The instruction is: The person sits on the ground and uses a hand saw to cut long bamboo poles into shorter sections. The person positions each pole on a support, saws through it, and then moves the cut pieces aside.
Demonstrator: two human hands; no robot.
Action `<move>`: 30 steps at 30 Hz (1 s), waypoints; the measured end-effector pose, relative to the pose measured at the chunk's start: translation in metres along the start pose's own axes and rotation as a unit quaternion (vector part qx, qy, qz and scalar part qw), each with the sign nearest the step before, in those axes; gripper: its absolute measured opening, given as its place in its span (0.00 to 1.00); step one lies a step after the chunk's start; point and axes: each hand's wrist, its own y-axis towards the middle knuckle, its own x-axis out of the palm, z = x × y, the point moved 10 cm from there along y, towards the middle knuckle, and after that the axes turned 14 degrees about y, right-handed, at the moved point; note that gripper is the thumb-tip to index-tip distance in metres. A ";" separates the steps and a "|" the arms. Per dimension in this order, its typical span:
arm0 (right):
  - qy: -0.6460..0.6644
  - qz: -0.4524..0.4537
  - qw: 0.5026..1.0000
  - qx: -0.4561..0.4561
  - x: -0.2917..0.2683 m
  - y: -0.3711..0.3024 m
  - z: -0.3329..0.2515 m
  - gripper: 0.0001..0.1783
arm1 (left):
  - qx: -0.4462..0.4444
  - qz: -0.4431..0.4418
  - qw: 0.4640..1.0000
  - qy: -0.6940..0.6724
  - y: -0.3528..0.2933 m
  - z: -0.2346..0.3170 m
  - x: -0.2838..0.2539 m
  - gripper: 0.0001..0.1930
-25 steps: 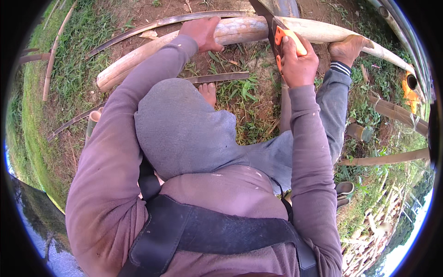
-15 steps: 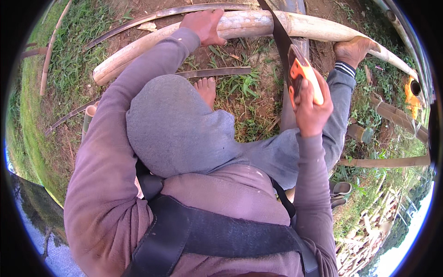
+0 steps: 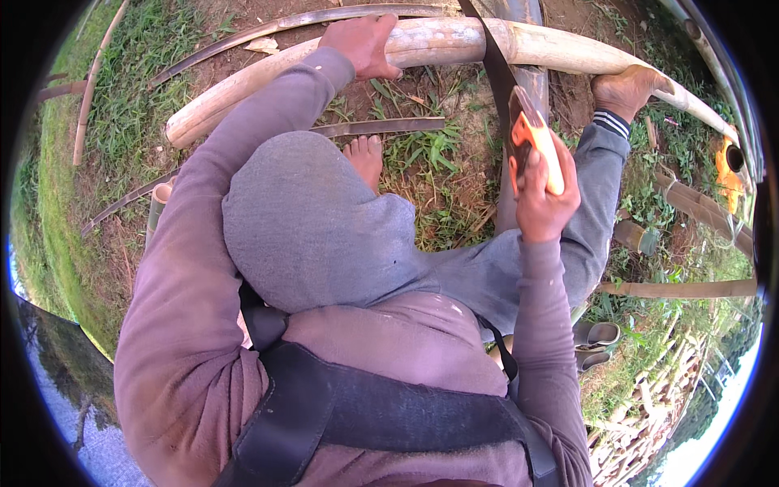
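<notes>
A thick, pale bamboo pole lies crosswise in front of me, over a grey bar. My left hand is wrapped over the pole left of its middle, thumb on the near side. In my right hand is the orange handle of a hand saw. The saw's dark blade points away from me and crosses the pole close to a node; how deep its teeth sit cannot be seen. My bare right foot presses on the pole farther right, and my left foot rests on the ground.
Split bamboo strips lie on grass and soil. Cut bamboo lengths and an orange object are at the right. Dark footwear stands near a heap of bamboo pieces at the lower right. A short bamboo tube is at the left.
My right hand and the saw have shifted slightly, with the handle a little nearer to me. My left hand stays on the pole, and my foot still presses on it.
</notes>
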 end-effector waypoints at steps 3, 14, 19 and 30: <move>-0.035 -0.013 0.997 -0.068 0.056 0.082 0.002 0.18 | 0.003 0.017 1.000 -0.005 0.004 -0.003 -0.004 0.52; -0.051 0.007 0.998 -0.031 -0.034 -0.051 0.017 0.11 | -0.005 0.020 1.000 0.000 -0.002 -0.003 -0.001 0.51; -0.025 0.027 0.999 -0.017 0.039 0.069 0.027 0.14 | -0.003 0.018 1.000 -0.006 0.006 -0.005 -0.010 0.52; 0.019 0.046 0.999 0.003 -0.020 -0.029 0.028 0.10 | 0.014 0.040 0.999 -0.008 0.009 0.011 -0.011 0.52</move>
